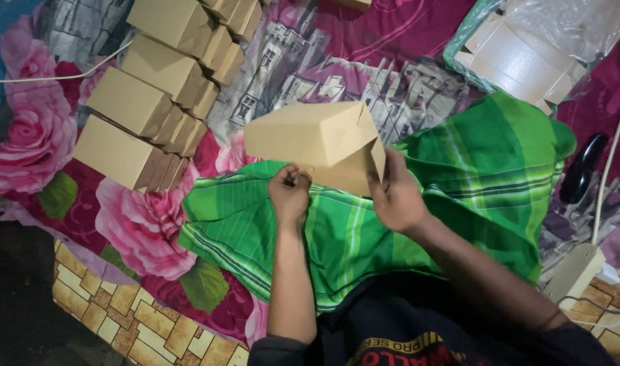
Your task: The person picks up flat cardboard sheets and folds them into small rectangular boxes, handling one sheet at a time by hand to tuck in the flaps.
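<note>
A floral bedsheet (46, 135), printed with big pink roses and grey building motifs, covers nearly the whole surface and runs off the frame at the top and both sides; along its lower left edge it gives way to a mat with a yellow stone pattern (120, 312). Over the person's lap lies a green checked cloth (472, 169), soft and creased, reaching from the middle to the right.

To the upper left stand rows of assembled brown cardboard boxes (147, 95), matte and square-edged, packed side against side in a slanting stack. A strip of open sheet separates them from the hands. At the upper right a clear plastic bag holds a pile of flat, unfolded cardboard blanks (520, 61), well apart from the hands.

The cardboard box (317, 135) being handled is held above the green cloth, near the centre, tilted with its closed top toward the left and an open end flap toward the right. The right hand (395, 196) grips the box at its right lower edge, fingers pressed against the flap. The left hand (290, 193) is at the box's lower left edge, fingers curled in tight as though pinching something small; what they hold cannot be made out.

At the right edge lie a black glossy handle-like object (581, 169), a thin white cable (611, 163) and a pale power adapter (574, 271), near the right forearm.
</note>
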